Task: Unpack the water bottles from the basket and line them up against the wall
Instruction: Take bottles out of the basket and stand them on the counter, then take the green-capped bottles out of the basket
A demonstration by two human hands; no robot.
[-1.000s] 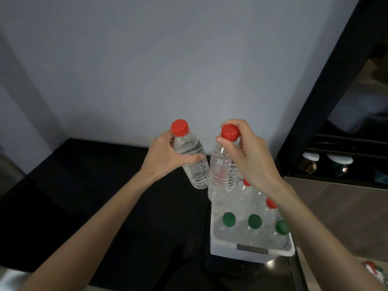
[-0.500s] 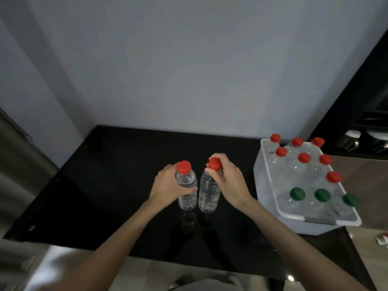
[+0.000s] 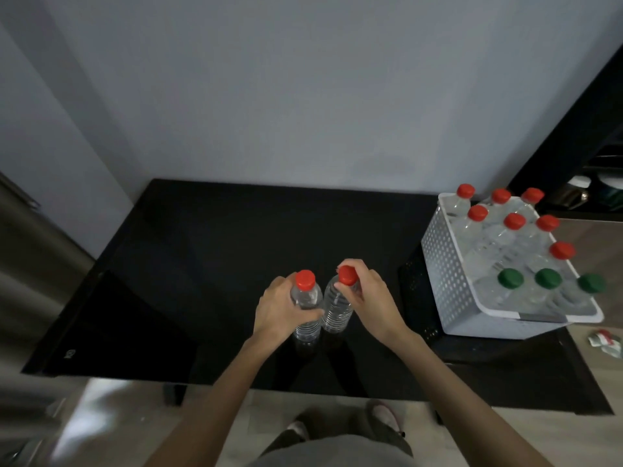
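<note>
Two clear water bottles with red caps stand side by side near the middle of the black table (image 3: 209, 264). My left hand (image 3: 279, 310) wraps the body of the left bottle (image 3: 306, 308). My right hand (image 3: 372, 303) grips the right bottle (image 3: 337, 308) around its neck, just under the cap. A white perforated basket (image 3: 445, 274) sits at the table's right end, holding several red-capped bottles (image 3: 514, 221) at the back and three green-capped bottles (image 3: 510, 277) in front. The grey wall (image 3: 303, 96) rises behind the table.
A dark cabinet (image 3: 573, 136) with shelves stands to the right of the basket. A small red, green and white packet (image 3: 603, 342) lies on the floor at the right. My feet (image 3: 381, 416) show below the table's front edge.
Both hands carried the two red-capped bottles from above the basket leftward and down onto the table's middle. The view tipped down and now shows the floor.
</note>
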